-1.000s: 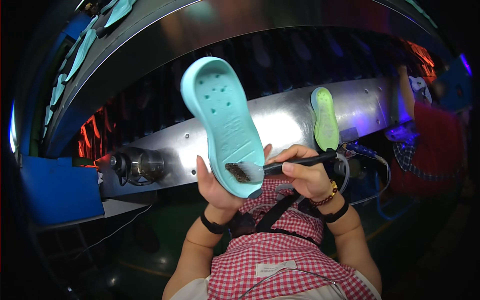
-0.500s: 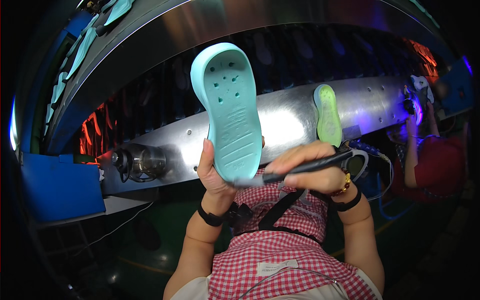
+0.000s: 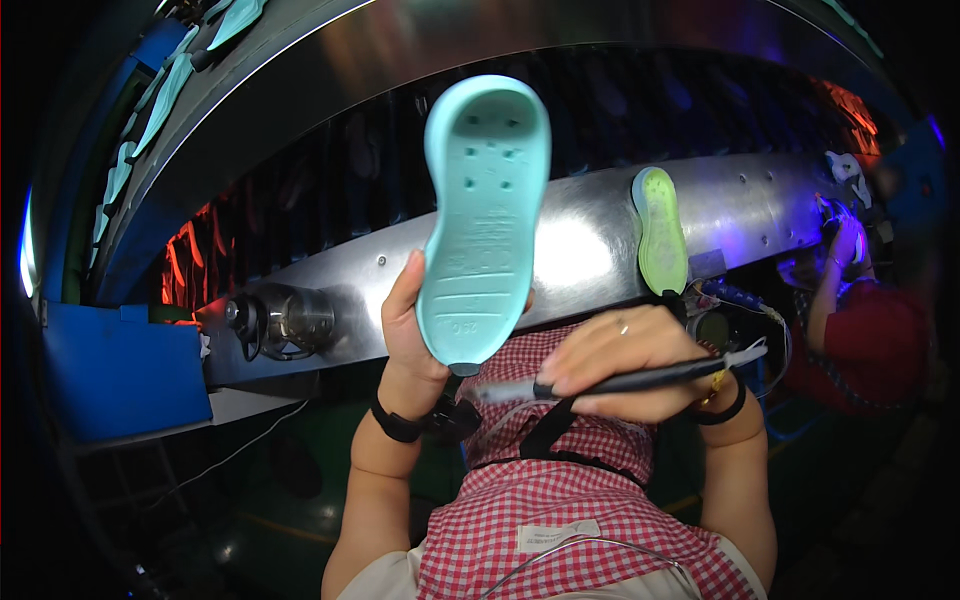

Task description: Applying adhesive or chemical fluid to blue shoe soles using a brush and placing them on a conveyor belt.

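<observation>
My left hand (image 3: 405,325) grips a light turquoise shoe sole (image 3: 480,240) near its heel and holds it nearly upright over the metal ledge. Its hollow face is toward me, with several small holes at the toe end and ridges at the heel. A small dark tab sticks out below the heel. My right hand (image 3: 635,360) is closed around a brush (image 3: 655,379) with a black handle and a pale, blurred tip. That tip hangs just below and to the right of the heel, apart from the sole.
A yellow-green sole (image 3: 663,240) lies on the metal ledge (image 3: 575,240). To the left stands a see-through pot (image 3: 300,318) with a dark lid. Beyond the ledge, a dark conveyor carries soles, with an orange glow at both ends. A person in red (image 3: 875,340) works at the right.
The turquoise sole has shifted right and tilted. The brush tip has come away from the heel, moving down with my right hand.
</observation>
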The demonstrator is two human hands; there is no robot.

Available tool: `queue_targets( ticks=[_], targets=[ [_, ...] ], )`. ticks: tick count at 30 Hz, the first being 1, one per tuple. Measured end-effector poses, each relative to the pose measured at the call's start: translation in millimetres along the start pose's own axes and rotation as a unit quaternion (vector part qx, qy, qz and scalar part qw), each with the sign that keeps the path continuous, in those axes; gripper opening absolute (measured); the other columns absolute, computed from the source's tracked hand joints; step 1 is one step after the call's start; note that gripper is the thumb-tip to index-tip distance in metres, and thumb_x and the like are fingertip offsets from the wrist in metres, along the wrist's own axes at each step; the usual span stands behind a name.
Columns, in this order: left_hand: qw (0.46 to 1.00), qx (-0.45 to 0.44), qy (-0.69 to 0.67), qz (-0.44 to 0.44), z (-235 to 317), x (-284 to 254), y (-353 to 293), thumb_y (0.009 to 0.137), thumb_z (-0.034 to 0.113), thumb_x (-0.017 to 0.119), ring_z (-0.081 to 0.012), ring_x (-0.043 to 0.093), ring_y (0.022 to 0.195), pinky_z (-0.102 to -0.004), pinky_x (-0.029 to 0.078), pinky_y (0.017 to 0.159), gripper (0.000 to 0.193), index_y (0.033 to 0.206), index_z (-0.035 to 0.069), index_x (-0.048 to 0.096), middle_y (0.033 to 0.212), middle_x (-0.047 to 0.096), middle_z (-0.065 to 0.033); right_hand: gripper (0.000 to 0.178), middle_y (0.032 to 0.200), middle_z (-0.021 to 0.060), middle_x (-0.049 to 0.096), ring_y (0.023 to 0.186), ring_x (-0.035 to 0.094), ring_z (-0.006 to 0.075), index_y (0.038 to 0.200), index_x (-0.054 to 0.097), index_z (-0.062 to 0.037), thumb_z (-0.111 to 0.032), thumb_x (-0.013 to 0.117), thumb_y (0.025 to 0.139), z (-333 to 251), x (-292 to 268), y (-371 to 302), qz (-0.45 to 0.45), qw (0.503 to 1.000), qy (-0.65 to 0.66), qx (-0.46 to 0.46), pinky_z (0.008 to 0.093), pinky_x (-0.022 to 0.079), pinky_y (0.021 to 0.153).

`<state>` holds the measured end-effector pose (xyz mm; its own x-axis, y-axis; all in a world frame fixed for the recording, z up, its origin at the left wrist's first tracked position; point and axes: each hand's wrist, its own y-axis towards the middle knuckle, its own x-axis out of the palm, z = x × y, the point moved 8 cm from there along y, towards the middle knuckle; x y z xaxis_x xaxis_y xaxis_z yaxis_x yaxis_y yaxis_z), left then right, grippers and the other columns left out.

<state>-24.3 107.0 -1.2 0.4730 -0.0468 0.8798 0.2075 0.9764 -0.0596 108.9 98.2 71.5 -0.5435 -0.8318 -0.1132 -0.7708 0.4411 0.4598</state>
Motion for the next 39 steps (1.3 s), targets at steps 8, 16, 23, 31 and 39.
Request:
queue_targets(
  ticks=[8,16,23,31,39],
  targets=[
    [0.964,-0.199,0.131,0.114,-31,-21,3,0.085,0.022,0.05,-0.0195,0.062,0.084,-0.0267,0.053,0.074,0.045,0.118,-0.008,0.042,0.102,0.057,-0.0188,0.02,0.092,0.0085,0.064,0.084,0.061,0.0247,0.092,0.061,-0.0053,-0.008,0.062,0.072,27,-1,-7,-0.2,0.97,-0.122,0.069,0.0316,0.049,0.072],
    [0.943,-0.236,0.185,0.146,-41,-41,3,0.085,0.02,0.053,-0.0185,0.062,0.08,-0.0254,0.053,0.071,0.038,0.111,-0.007,0.05,0.096,0.06,-0.0165,0.022,0.094,0.0075,0.063,0.079,0.061,0.0242,0.092,0.061,-0.0058,-0.007,0.059,0.071,36,-7,-19,-0.264,0.929,-0.245,0.08,0.0321,0.048,0.068],
    [0.946,-0.204,0.199,0.154,-27,-57,1,0.086,0.02,0.051,-0.018,0.062,0.082,-0.0255,0.053,0.07,0.04,0.113,-0.009,0.047,0.097,0.059,-0.0174,0.03,0.096,0.0126,0.062,0.085,0.06,0.0264,0.098,0.059,-0.0029,-0.006,0.063,0.068,60,-24,-26,-0.247,0.923,-0.266,0.13,0.0329,0.048,0.073],
    [0.975,-0.166,0.068,0.131,-28,-54,0,0.088,0.023,0.045,-0.0232,0.059,0.093,-0.0318,0.051,0.079,0.045,0.122,-0.006,0.038,0.108,0.055,-0.0188,0.026,0.099,0.012,0.063,0.085,0.062,0.0223,0.097,0.062,-0.0021,-0.005,0.065,0.072,43,-25,-20,-0.025,0.991,-0.083,0.101,0.0292,0.049,0.074],
    [0.982,-0.162,-0.021,0.091,-28,-41,-9,0.09,0.026,0.037,-0.0289,0.055,0.101,-0.0408,0.05,0.082,0.046,0.125,-0.003,0.034,0.114,0.05,-0.0218,0.029,0.107,0.0081,0.06,0.09,0.06,0.0212,0.097,0.062,-0.0048,0.002,0.062,0.068,18,-6,-10,-0.049,0.972,-0.228,0.015,0.029,0.05,0.073]
  ],
)
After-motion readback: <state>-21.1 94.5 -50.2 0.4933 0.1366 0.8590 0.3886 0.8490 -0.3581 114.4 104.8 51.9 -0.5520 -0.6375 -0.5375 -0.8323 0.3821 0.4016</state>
